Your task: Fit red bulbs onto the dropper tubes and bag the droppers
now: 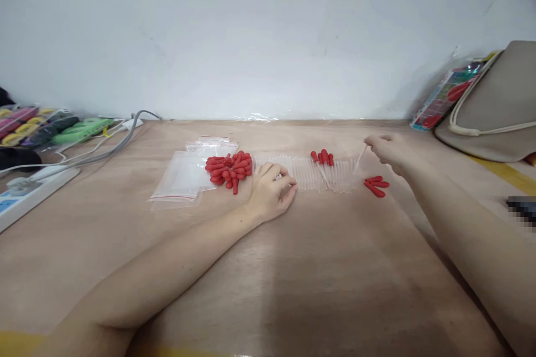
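My left hand (271,191) rests on the wooden table (268,268) with its fingers curled, touching the near edge of a row of clear glass tubes (305,173). A pile of red rubber bulbs (229,169) lies just left of it. My right hand (387,149) pinches one clear tube (360,159) at the row's right end. Three loose red bulbs (376,186) lie below that hand. A few finished droppers with red bulbs (322,158) sit on the row.
Small clear zip bags (186,175) lie left of the bulbs. A white power strip (29,192) with grey cables and coloured packs (46,128) are at far left. A beige bag (498,106) and a packet of coloured items (446,97) stand at right against the white wall.
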The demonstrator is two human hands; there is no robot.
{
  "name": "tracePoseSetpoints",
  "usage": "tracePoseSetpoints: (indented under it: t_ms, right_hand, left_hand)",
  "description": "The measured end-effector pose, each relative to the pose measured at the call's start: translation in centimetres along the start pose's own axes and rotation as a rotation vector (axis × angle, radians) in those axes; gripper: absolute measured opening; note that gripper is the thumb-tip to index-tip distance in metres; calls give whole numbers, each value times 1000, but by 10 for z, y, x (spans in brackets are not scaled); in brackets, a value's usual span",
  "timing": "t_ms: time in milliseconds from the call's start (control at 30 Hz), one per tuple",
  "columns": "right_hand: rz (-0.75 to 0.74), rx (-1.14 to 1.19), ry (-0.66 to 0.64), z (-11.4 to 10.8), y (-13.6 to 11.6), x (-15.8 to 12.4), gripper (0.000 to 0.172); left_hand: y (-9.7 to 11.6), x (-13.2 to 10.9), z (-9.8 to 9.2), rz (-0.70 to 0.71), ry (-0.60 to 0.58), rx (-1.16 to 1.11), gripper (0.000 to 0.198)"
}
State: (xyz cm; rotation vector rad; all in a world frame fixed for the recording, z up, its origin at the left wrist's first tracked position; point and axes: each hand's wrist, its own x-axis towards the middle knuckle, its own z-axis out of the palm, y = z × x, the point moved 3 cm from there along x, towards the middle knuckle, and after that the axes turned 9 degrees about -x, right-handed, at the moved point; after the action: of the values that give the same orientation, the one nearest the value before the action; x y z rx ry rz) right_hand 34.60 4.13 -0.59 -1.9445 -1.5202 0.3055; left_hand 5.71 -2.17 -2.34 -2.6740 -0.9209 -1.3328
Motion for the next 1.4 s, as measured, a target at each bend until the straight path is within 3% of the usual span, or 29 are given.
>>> tracePoseSetpoints:
  t_ms: [67, 233, 400, 467, 533, 633, 700, 800, 900, 1133, 1300, 1400]
  right_hand:
    - [-11, 62, -5, 1, -25, -17, 26]
    - [-329, 441, -168, 35, -94, -77, 20]
    - [-447, 533, -213, 59, -119, -113, 19]
    - [-519, 487, -309, 50, -115, -106, 23]
    - [-588, 278, -385, 30, -101, -87, 31]
    - [-470, -98, -451, -4, -53, -45, 28]
    - [-378, -194, -497, -19, -15, -20, 21]
    - [-306, -161, -635, -18, 31, 0, 13]
    - [-303, -100, -718, -7, 51, 4, 13]
    - [-253, -148, -815, -10, 38, -8, 11]
    - [-271, -67, -675, -20, 21, -11, 9]
    - [-385, 138, -534, -9, -9, -23, 22]
  left_hand:
    - [-1, 2, 0, -1, -7, -71, 14]
    - [2, 6, -2, -68, -61, -245, 24]
    - [14, 8, -2, -166, -129, -446, 24]
    - [12, 8, -5, -187, -117, -444, 23]
    - [4, 5, -12, -175, -95, -370, 23]
    - [-13, -3, -21, -130, -91, -253, 23]
    - [-22, -9, -24, -110, -120, -192, 25]
    - [-25, -14, -23, -86, -167, -128, 26]
    - [-20, -14, -20, -42, -194, -84, 25]
    - [-17, -14, -21, -23, -169, -61, 24]
    - [-21, -16, -18, -6, -139, -68, 25]
    - [-22, -15, -17, -1, -117, -78, 24]
